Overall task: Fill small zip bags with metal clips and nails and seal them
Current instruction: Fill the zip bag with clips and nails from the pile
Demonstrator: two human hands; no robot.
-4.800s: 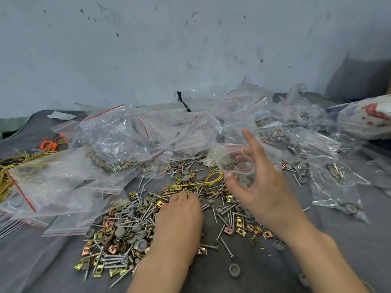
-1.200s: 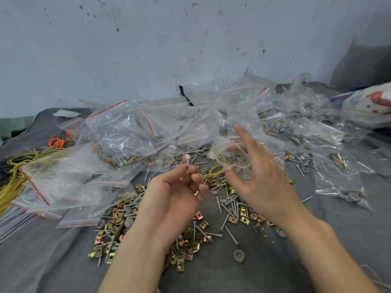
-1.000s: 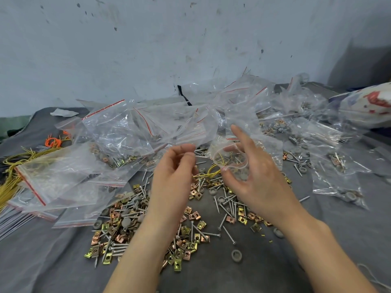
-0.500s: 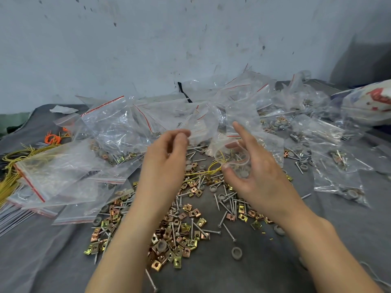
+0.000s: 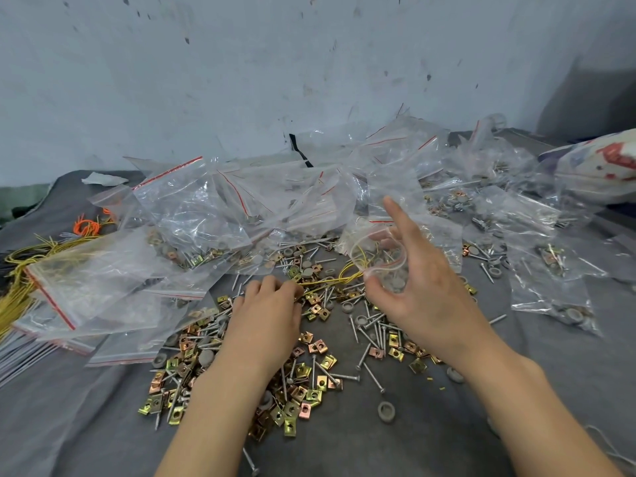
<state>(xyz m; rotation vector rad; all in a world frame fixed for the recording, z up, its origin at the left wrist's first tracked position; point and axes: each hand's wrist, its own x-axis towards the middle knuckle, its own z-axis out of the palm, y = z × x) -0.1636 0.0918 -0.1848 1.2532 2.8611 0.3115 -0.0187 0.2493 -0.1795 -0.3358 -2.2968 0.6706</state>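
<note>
Head view: right hand (image 5: pixel 425 299) pinches the small zip bag (image 5: pixel 375 253); at its 9 o'clock, left hand (image 5: pixel 265 316) lies on metal clips (image 5: pixel 311 394) and nails (image 5: pixel 374 377), fingertips curled under, grasp unclear.

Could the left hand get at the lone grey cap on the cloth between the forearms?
Probably yes: the grey cap lies uncovered on the cloth, and the left hand rests on the clip pile just beyond it.

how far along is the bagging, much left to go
Done: several filled bags lie to the right. In hand: the right hand holds a small zip bag open, a few grey parts inside, while the left hand is down in the loose clips and nails. Left: that big pile, a stack of seemingly empty bags, and this bag is unsealed.
</note>
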